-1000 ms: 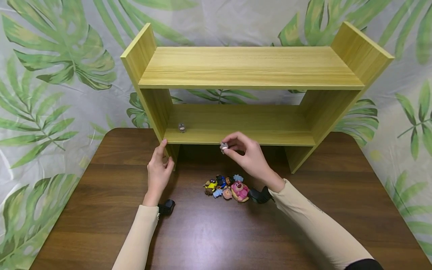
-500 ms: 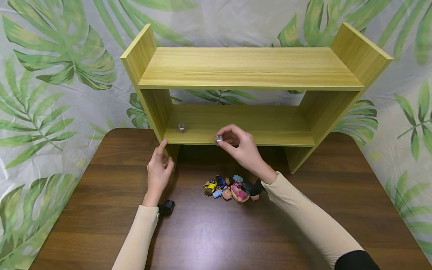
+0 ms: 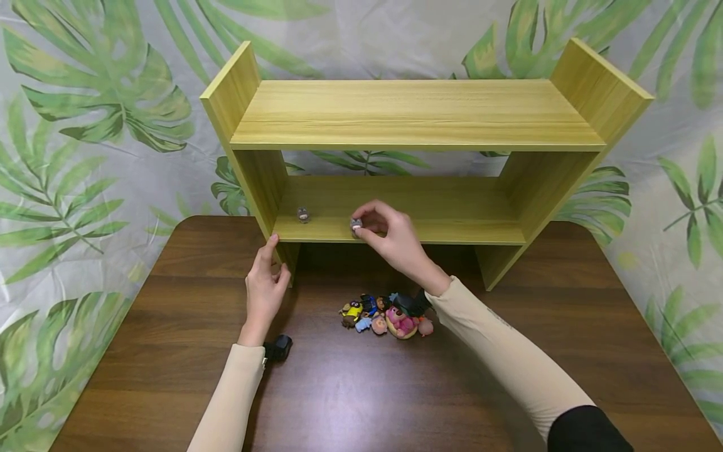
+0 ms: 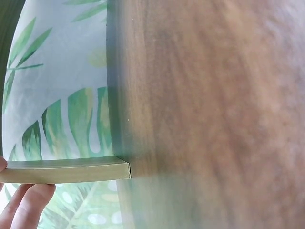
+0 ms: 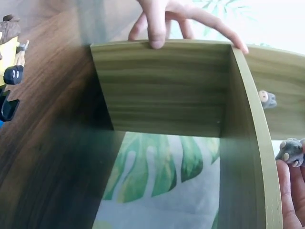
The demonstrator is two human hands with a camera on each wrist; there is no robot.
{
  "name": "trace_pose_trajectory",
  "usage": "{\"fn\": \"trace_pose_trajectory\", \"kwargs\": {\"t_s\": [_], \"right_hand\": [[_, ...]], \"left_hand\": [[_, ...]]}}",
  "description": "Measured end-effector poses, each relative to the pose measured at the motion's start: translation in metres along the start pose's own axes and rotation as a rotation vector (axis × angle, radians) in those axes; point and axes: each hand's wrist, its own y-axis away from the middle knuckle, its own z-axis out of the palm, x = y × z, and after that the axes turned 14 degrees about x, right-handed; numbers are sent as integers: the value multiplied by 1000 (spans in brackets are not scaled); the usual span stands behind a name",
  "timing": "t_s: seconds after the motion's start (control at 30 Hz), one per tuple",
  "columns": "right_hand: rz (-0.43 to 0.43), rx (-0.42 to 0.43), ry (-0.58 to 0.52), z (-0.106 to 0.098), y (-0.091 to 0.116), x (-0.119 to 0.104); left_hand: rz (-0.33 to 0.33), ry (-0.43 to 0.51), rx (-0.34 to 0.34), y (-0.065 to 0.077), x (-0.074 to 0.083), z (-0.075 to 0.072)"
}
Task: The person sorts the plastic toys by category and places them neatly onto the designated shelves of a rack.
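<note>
A small grey figurine point(image 3: 355, 226) with a pale face is pinched between the thumb and forefinger of my right hand point(image 3: 393, 237), over the front part of the middle shelf board. In the right wrist view, the underside of this figurine point(image 5: 291, 151) shows beside the board's edge. Farther left on that board stands a similar grey figurine point(image 3: 303, 215). My left hand point(image 3: 265, 285) grips the front edge of the left side panel point(image 5: 162, 90) of the yellow wooden shelf point(image 3: 418, 133), thumb on the inner face, one finger reaching the middle board's corner.
Several toy figures lie on the brown table point(image 3: 361, 383) in front of the shelf, among them a pink bear figure point(image 3: 400, 321) and a yellow-and-brown figure point(image 3: 353, 311). The right wrist's camera hangs over this pile. A leaf-patterned cloth point(image 3: 90, 125) is behind.
My right hand has carried the grey figurine left and farther in, from before the middle board's edge to over the board. My left hand keeps its place on the panel.
</note>
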Motion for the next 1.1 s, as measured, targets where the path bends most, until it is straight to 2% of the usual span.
{"fn": "trace_pose_trajectory", "kwargs": {"t_s": [0.4,0.63,0.93,1.1], "right_hand": [[-5,-9,73,7,-11,0],[25,-23,115,11,-18,-1],[7,-34,149,16,-25,2],[31,-48,145,19,-28,2]], "left_hand": [[-11,12,3,0,1,0],[-21,7,-11,1,1,-1],[-17,4,-5,0,-1,0],[-15,0,-3,1,-2,0]]}}
